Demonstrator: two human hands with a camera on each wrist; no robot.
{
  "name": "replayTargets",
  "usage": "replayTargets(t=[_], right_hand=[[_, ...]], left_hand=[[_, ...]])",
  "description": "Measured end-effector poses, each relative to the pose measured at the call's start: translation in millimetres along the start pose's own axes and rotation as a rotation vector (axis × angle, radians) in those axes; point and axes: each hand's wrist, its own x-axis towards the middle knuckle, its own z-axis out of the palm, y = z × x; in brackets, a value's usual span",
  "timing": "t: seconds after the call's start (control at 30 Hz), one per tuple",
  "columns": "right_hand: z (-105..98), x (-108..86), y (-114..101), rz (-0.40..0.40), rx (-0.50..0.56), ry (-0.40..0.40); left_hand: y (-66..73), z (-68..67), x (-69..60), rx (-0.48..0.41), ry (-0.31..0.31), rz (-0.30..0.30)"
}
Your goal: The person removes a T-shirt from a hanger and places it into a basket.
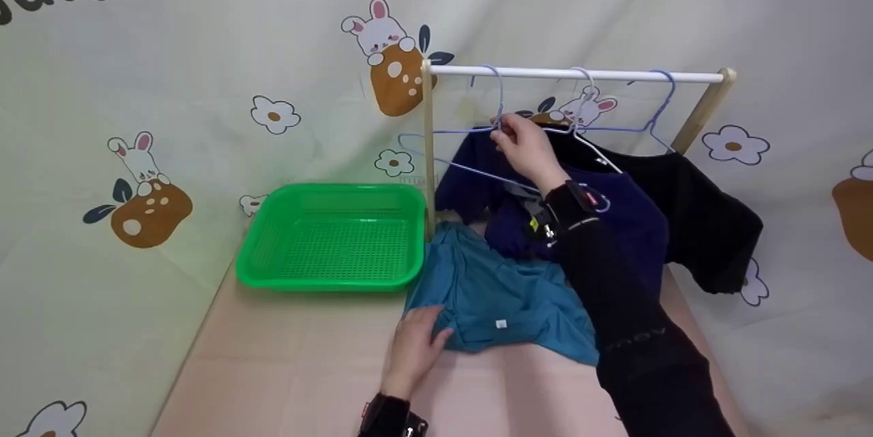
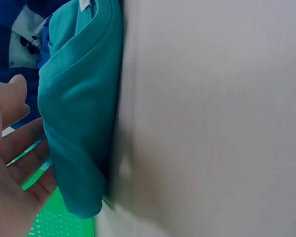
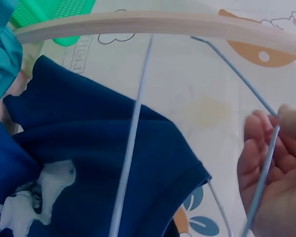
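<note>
My hanger (image 3: 133, 129): smooth, coated-looking wire
Teal shirt (image 1: 515, 297): smooth, satiny cloth
My sleeve (image 1: 634, 314): matt cloth
Basket (image 1: 334, 283): glossy, perforated plastic
Post (image 1: 429, 103): matt wood

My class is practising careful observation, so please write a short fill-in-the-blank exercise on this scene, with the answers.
1. The right hand pinches a bare ____ below the white rail.
2. The ____ hand touches the teal garment.
3. The plastic basket is coloured ____.
4. In the head view, the garment furthest right is coloured ____.

Missing words: hanger; left; green; black.
</note>
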Motion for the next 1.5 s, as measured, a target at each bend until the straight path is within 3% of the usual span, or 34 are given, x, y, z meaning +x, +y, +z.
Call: replayTargets(t=[0.1,0.2,0.5,0.73,0.9,1.1,1.27,1.5], right_hand=[[-3.8,-7.7,5.2,-0.003,0.015,-0.018],[-7.0,-16.7,11.5,-0.058,-0.015,-0.015],[-4.7,-48.6,42.7,-0.304,-0.267,0.071],[1.2,-68.7,53.5,-0.373,-0.268,0.139],[6.0,-84.8,61.4,-0.468,-0.24,0.206],[13.3,-105.0,73.3,-0.514,-0.245,0.219],[17.8,-119.2,83.5,-0.507,-0.261,0.21],[24.9,-139.4,96.6,-0.54,-0.243,0.203]], left_hand=[[0.9,2.8,4.1,0.018,-0.02,0.0],[2.3,6.0,9.3,0.023,-0.061,-0.026],[4.3,17.9,17.0,0.022,-0.196,-0.112],[2.1,28.4,20.3,0.052,-0.241,-0.149],[-0.2,35.6,20.6,0.081,-0.279,-0.175],[-2.0,39.8,22.0,0.141,-0.332,-0.205],[-2.4,41.7,23.1,0.261,-0.311,-0.207],[0.4,45.0,24.7,0.272,-0.226,-0.231]])
